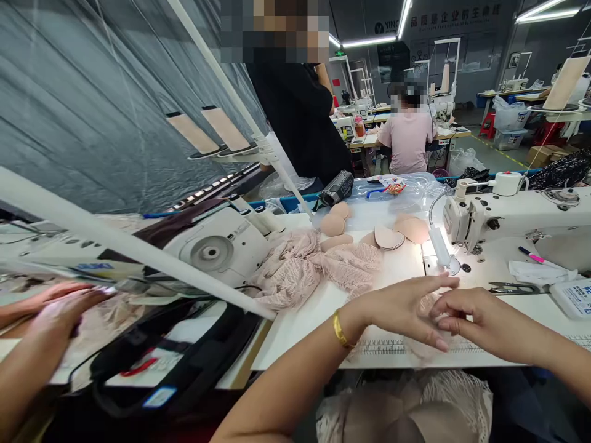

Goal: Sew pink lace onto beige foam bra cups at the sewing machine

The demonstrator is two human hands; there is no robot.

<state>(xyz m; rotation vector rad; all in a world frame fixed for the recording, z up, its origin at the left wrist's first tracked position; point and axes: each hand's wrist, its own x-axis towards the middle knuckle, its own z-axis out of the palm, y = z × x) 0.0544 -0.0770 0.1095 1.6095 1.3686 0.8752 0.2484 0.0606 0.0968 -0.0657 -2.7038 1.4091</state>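
My left hand (399,307), a gold bracelet at its wrist, reaches over the table edge with fingers stretched out and thumb apart. Against its palm side, my right hand (484,323) has its fingers curled into a pinch; what they hold, if anything, is too small to make out. Thin sheer pale fabric (422,352) shows blurred beneath the hands, over the ruler strip (381,347). A beige lace garment with cups (438,412) lies across my lap. Just beyond my hands stands the lit needle area of a white sewing machine (512,215).
Crumpled pink lace (295,267) and beige foam cups (332,225) lie left of the machine. Thread snips (514,288), a pink pen (530,255) and a white box (572,298) lie right. A slanting white pole (138,240) crosses left, near another person's arms (55,320).
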